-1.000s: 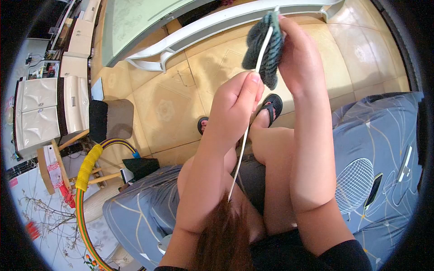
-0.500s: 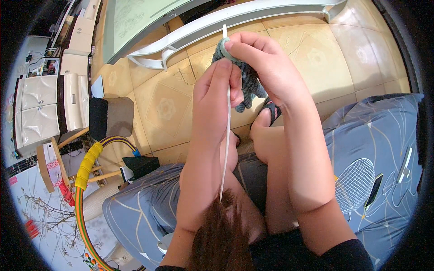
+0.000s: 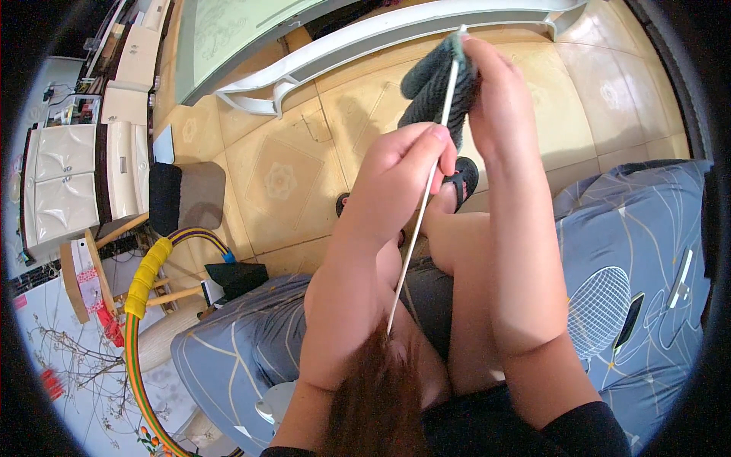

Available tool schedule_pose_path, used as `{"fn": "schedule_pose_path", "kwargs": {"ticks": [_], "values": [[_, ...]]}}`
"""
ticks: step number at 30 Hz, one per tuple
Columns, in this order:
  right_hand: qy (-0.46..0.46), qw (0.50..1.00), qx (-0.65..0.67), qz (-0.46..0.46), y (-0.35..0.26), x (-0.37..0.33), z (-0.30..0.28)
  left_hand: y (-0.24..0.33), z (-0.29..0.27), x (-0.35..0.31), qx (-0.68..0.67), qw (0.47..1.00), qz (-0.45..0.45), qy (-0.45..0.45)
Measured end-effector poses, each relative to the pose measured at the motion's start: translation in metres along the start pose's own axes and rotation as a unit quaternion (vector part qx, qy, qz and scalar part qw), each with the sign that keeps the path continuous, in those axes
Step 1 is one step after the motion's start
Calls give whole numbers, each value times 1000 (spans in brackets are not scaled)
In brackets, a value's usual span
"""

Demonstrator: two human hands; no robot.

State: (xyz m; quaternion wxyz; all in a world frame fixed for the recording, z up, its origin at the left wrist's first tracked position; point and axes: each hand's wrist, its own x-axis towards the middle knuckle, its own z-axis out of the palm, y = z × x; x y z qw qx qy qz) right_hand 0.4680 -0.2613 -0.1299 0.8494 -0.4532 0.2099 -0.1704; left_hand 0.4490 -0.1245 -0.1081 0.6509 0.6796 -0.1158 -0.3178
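Note:
A dark grey-green knitted glove (image 3: pixel 426 84) hangs above the floor at the far end of my reach. My right hand (image 3: pixel 495 84) pinches its edge at the top, fingers closed over it. A thin, straight white stick (image 3: pixel 411 244) runs up from near my lap and along the glove, its tip (image 3: pixel 463 29) showing by my right fingertips. My left hand (image 3: pixel 407 164) is closed round the stick below the glove, thumb on top. The stick's lower end goes out of sight behind hanging hair (image 3: pixel 373 396).
I sit on a blue-grey patterned cover (image 3: pixel 236 343). An electric mosquito racket (image 3: pixel 601 308) and a phone (image 3: pixel 630 320) with a cable lie at right. A striped hoop (image 3: pixel 141 365) stands at left. Ahead is a glass-topped table (image 3: pixel 251 38) with a white frame.
The glove has moved right and farther away, and now hangs to the left of my right hand. My left hand has shifted right and the stick tilts rightward.

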Motion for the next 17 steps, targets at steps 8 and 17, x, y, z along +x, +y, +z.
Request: {"fn": "schedule_pose_path", "kwargs": {"ticks": [8,17], "values": [[10,999,49,-8,-8,15,-20,0,10,0,-38,998,23,-35],[-124,992,9,29,-7,3,-7,-5,6,1,-37,998,38,27]]}}
